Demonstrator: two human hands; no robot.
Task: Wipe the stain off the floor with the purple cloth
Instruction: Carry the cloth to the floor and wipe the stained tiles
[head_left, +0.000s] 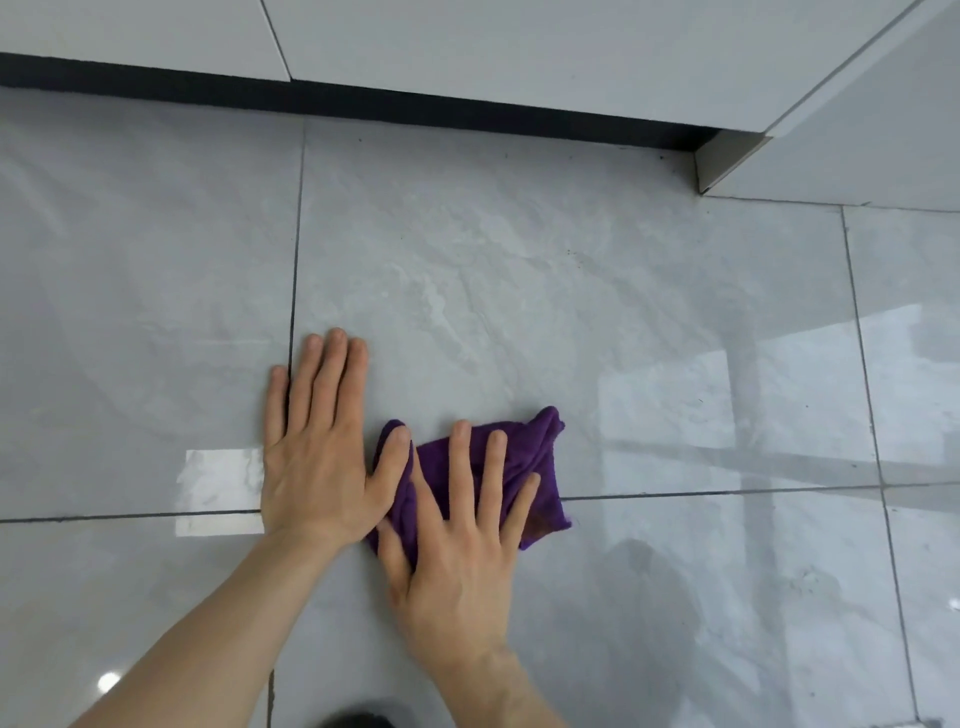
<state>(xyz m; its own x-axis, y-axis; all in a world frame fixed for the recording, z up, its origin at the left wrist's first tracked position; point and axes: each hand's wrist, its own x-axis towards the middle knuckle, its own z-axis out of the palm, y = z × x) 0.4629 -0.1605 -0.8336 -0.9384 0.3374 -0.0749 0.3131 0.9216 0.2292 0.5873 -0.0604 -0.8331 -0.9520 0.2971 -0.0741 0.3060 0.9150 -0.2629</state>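
Head view shows the right hand (457, 540) spread flat, pressing the purple cloth (524, 457) onto the floor (571, 312) to scrub, while just beside it the left hand (311, 452) lies open, palm down, likely bracing; no stain shows.

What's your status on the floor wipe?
Right hand flat, pressing cloth. Left hand flat on floor, thumb touching cloth. No stain visible. Nothing in the way.
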